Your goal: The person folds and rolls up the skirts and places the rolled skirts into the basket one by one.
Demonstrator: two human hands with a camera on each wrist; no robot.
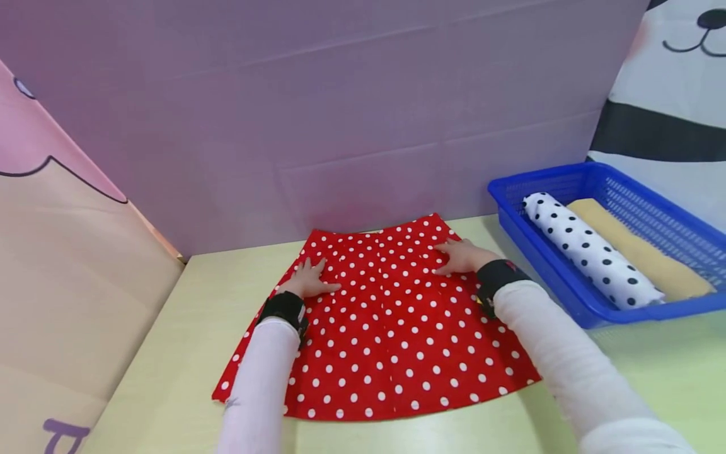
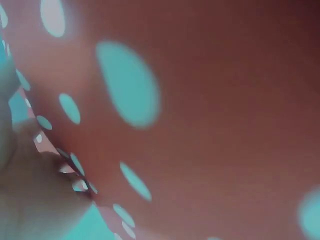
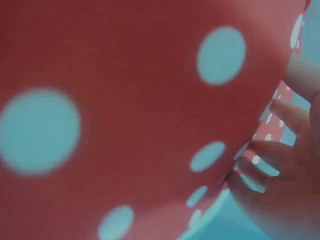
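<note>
A red skirt [image 1: 391, 328] with white polka dots lies spread on the table, narrow waist at the back and wide hem toward me. On its upper left part rests my left hand [image 1: 309, 279], fingers spread. My right hand [image 1: 460, 255] touches the upper right part, its fingers also apart. In the left wrist view the dotted cloth [image 2: 200, 125] fills most of the picture, with part of the left hand [image 2: 35, 185] at the edge. The right wrist view has the right hand's fingertips [image 3: 257, 145] against the cloth.
To the right stands a blue plastic basket [image 1: 567, 306]. Inside it lie a white roll of cloth with black dots [image 1: 592, 249] and a tan roll of cloth [image 1: 646, 246]. A purple-grey sheet [image 1: 351, 113] hangs behind the pale yellow table [image 1: 170, 353].
</note>
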